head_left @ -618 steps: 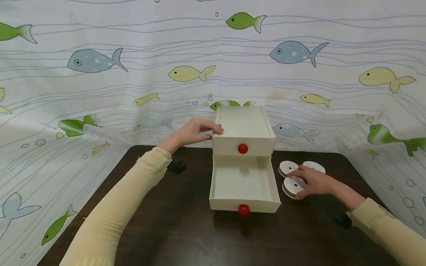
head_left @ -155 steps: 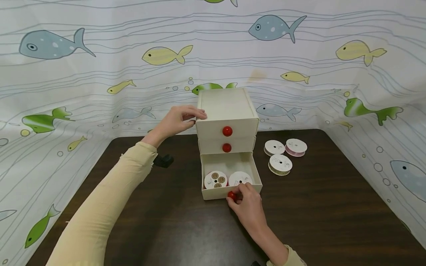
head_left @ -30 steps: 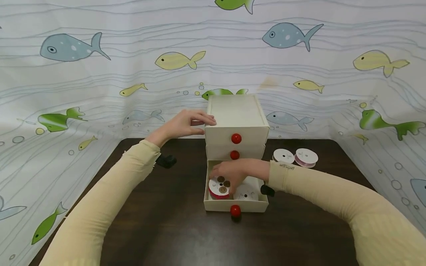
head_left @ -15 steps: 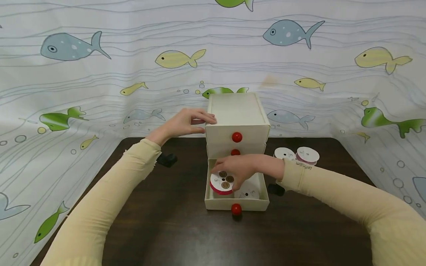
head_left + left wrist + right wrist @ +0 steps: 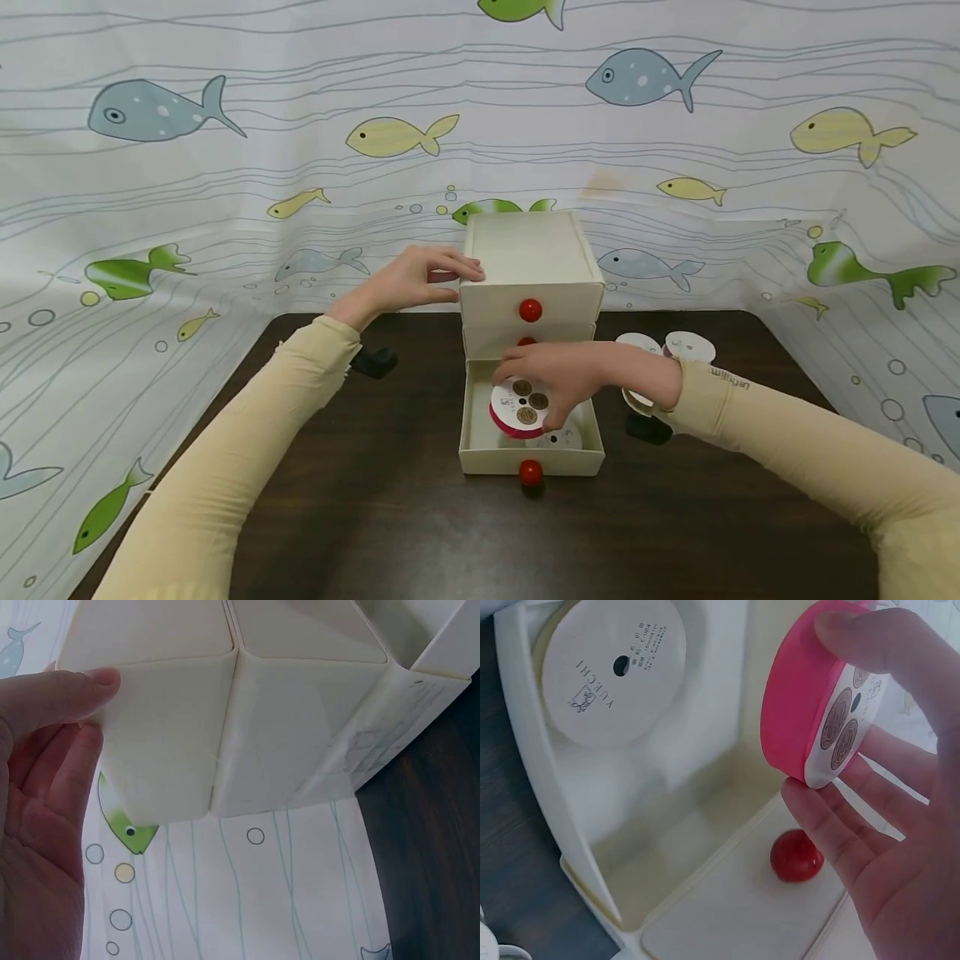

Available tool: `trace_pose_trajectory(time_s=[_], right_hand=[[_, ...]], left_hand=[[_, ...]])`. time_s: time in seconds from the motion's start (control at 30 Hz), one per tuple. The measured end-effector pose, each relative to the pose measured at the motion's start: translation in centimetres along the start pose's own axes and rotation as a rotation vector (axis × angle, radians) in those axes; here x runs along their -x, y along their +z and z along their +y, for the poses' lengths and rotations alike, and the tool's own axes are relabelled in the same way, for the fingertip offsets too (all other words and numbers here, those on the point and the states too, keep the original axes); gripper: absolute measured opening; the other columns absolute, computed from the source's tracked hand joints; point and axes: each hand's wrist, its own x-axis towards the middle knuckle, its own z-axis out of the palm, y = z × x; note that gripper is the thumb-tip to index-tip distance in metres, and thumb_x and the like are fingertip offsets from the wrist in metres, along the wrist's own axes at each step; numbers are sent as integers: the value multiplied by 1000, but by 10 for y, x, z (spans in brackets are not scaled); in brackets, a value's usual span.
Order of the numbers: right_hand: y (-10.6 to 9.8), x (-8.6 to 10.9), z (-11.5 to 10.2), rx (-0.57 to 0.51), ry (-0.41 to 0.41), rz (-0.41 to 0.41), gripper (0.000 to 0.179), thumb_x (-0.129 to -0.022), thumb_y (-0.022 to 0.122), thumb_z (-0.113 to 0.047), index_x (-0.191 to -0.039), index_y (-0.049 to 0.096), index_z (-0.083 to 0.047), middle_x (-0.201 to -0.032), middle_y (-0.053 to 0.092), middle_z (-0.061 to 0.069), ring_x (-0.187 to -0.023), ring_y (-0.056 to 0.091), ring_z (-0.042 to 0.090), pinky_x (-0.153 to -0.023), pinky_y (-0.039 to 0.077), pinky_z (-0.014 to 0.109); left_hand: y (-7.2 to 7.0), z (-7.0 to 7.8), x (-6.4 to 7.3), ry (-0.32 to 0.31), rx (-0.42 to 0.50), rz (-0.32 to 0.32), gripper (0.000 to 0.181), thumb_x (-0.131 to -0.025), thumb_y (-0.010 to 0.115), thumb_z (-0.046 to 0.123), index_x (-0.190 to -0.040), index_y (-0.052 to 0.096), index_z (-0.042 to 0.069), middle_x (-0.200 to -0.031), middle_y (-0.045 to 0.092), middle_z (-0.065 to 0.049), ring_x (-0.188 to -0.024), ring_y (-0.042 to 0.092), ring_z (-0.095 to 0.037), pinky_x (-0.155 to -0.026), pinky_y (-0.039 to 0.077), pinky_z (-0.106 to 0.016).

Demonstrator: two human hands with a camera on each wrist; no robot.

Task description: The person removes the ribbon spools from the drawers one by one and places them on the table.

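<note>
A cream three-drawer cabinet [image 5: 532, 250] with red knobs stands at the back of the table. My left hand [image 5: 411, 279] rests at its upper left edge, fingers on the top and thumb by the side; the left wrist view shows the thumb [image 5: 101, 679] at the corner. The bottom drawer [image 5: 487, 461] is pulled out. Above it, my right hand [image 5: 566, 372] grips a spool of pink ribbon [image 5: 795, 697] between thumb and fingertips, its white labelled face [image 5: 517, 408] tilted. Another white-faced spool [image 5: 615, 675] lies in the drawer, partly covered in the head view.
On the table right of the cabinet lie two white-faced ribbon spools, one left [image 5: 637, 340] and one right [image 5: 688, 345]. A third spool [image 5: 637, 404] is mostly hidden by my right wrist. A fish-printed curtain [image 5: 405, 67] hangs behind and on both sides.
The middle drawer, out at first, is shut, and the bottom one was opened. My right hand went from its knob into it, took the pink ribbon spool and raised it rightward. Left hand stays.
</note>
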Motion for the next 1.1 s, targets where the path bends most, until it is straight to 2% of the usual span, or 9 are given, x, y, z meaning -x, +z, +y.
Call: trace_pose_trajectory(time_s=[0.43,0.63,0.9,1.1], right_hand=[[-2,40,6,-105,24,138,72,-74,84,-29,-139,55,-21,-132,52,-1,-111,49,14,-85,56,27],[2,62,14,-124,25,214,72,-74,86,-28,-139,56,-21,-135,52,-3,-114,50,14,-88,56,32],[-3,95,30,-125,155,299,74,-73,87,-31,-139,56,-25,-135,50,-7,-115,48,11,-86,54,27],[1,122,44,-120,192,377,77,-72,88,-29,-141,55,-21,-132,50,-7,-105,49,6,-77,54,24]], left_hand=[[-1,2,-1,-27,-15,2,38,-86,70,-5,-122,72,8,-135,62,-11,-136,52,-25,-110,48,-41],[0,2,1,-23,-11,-4,38,-86,70,-5,-122,71,8,-136,61,-11,-137,51,-24,-111,48,-40],[0,2,1,-13,24,-8,38,-86,70,-6,-122,71,7,-135,62,-11,-137,51,-23,-110,48,-33],[0,1,2,-9,20,-9,38,-86,69,-6,-122,71,7,-135,61,-12,-138,50,-25,-111,48,-35]])
